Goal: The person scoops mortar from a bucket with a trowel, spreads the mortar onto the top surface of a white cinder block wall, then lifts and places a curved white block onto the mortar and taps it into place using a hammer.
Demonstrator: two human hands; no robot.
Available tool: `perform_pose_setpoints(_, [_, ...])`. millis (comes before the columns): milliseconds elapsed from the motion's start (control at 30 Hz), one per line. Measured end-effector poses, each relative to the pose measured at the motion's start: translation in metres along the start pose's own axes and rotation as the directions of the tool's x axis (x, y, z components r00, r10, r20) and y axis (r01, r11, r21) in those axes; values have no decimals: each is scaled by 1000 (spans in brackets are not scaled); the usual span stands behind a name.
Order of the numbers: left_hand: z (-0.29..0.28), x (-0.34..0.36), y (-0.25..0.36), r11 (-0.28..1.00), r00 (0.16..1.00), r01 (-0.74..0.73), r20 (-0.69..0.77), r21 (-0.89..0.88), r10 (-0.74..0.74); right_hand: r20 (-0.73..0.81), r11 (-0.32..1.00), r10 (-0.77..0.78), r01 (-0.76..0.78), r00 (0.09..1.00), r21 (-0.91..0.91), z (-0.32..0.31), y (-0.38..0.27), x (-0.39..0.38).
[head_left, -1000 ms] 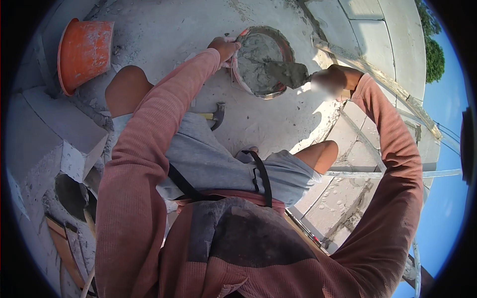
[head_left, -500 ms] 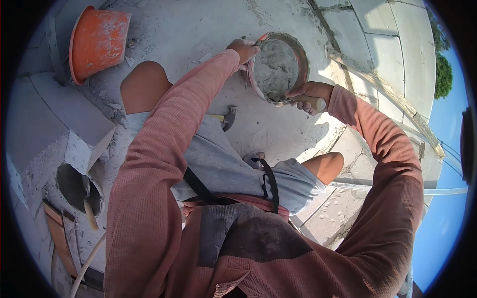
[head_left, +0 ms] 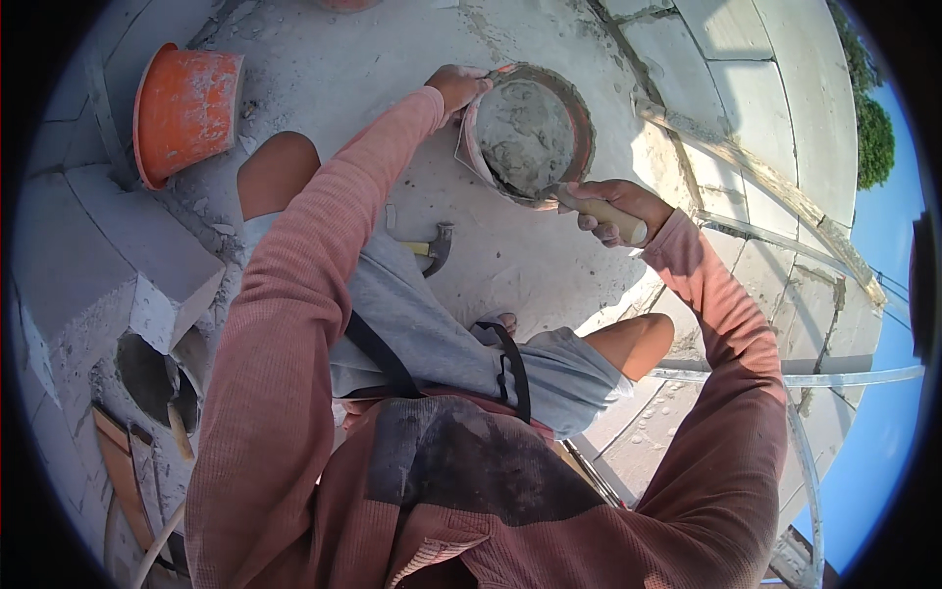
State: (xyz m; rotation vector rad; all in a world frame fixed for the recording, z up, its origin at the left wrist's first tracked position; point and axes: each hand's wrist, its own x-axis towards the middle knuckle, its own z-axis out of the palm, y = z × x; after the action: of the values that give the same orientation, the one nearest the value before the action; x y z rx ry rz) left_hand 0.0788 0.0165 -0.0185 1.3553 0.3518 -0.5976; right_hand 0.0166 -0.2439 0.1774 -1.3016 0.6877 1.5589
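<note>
A bucket (head_left: pixel 581 142) holds wet grey mortar (head_left: pixel 520 133) near the top middle. My left hand (head_left: pixel 456 88) is closed on its upper left rim. My right hand (head_left: pixel 618 211) wraps round the wooden handle of a trowel (head_left: pixel 608 216) at the bucket's lower right; the blade is mostly out of sight at the rim and mortar. A hammer (head_left: pixel 439 245) with a yellowish handle lies on the dusty concrete floor (head_left: pixel 491 255) below the bucket, beside my left leg.
An orange tub (head_left: pixel 186 113) sits upper left. Cut grey blocks (head_left: pixel 128 236) and a dark container with a handled tool (head_left: pixel 147 383) are at lower left. A block wall (head_left: pixel 746 88), a pale batten (head_left: pixel 746 162) and metal bars (head_left: pixel 814 378) run along the right.
A second ago the mortar-coated trowel blade showed across the bucket's right side; my right hand has since moved down and left, and the blade is mostly hidden. My left hand still grips the rim.
</note>
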Motion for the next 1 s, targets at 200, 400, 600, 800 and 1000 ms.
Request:
perform_pose_setpoints(200, [-15, 35, 27, 982, 975, -188, -122, -9, 185, -266, 607, -359, 8, 895, -795, 17, -7, -56])
perform_pose_setpoints(400, [-17, -33, 52, 903, 939, -83, -270, 422, 213, 62, -28, -922, 96, 382, -995, 6, -30, -50])
perform_pose_setpoints(600, [-18, -39, -49, 853, 967, 82, -247, 516, 56, -385, 101, -923, 963, -3, -250, 35, -61, 94])
perform_pose_setpoints(800, [17, -63, -37, 1000, 952, 14, -306, -19, -19, -426, 206, -899, 956, 102, -207, 56, -51, 90])
perform_pose_setpoints(1000, [-7, -42, -9, 996, 967, -79, -241, 41, 86, -469, -256, -855, 967, -223, 7, 23, -67, 28])
